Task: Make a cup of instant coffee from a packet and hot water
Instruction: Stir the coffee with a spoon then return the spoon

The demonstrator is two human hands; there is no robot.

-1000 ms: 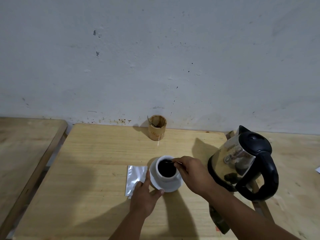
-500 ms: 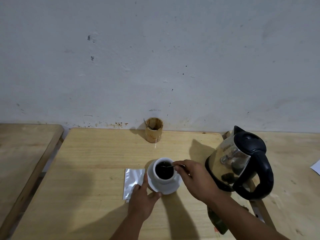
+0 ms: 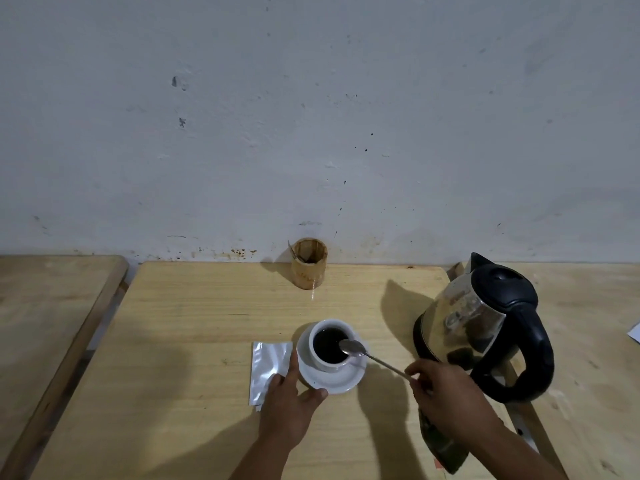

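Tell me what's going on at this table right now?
A person is finishing a cup of instant coffee. The right hand holds a spoon with its bowl raised at the rim of the white cup, which is full of dark coffee. The left hand steadies the saucer. A silver packet lies left of it, the kettle stands to the right.

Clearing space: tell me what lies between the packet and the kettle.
In the head view, the cup on its saucer lies between packet and kettle.
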